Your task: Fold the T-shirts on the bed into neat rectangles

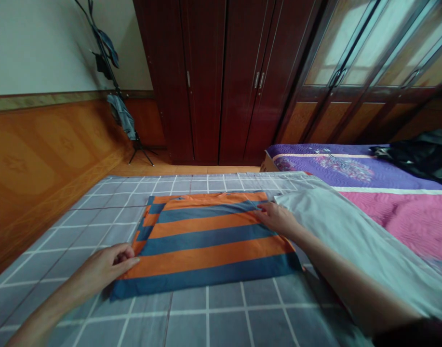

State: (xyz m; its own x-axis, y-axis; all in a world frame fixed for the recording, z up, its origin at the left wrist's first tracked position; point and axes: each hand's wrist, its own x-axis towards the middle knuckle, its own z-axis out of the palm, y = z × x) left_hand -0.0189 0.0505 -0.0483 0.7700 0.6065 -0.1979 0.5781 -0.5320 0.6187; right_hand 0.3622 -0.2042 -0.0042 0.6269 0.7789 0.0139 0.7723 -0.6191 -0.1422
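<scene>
A shirt with orange and blue-grey stripes (213, 241) lies folded on a grey checked bed cover (221, 318). My left hand (117, 260) is at the shirt's left edge, its fingers curled and the thumb pressed toward them on the cloth. Near the shirt's upper right part, my right hand (278, 219) reaches in from the right, its fingertips closed together on the fabric. Layered folds show along the left side of the shirt. The right forearm passes over the lower right side of the bed cover.
Pale grey-green cloth (336, 226) lies right of the shirt. Beyond it is a second bed with a purple and pink cover (394, 207) and a dark garment (423, 154). Dark red wardrobes (238, 86) stand behind, with a coat stand (115, 86) at the left.
</scene>
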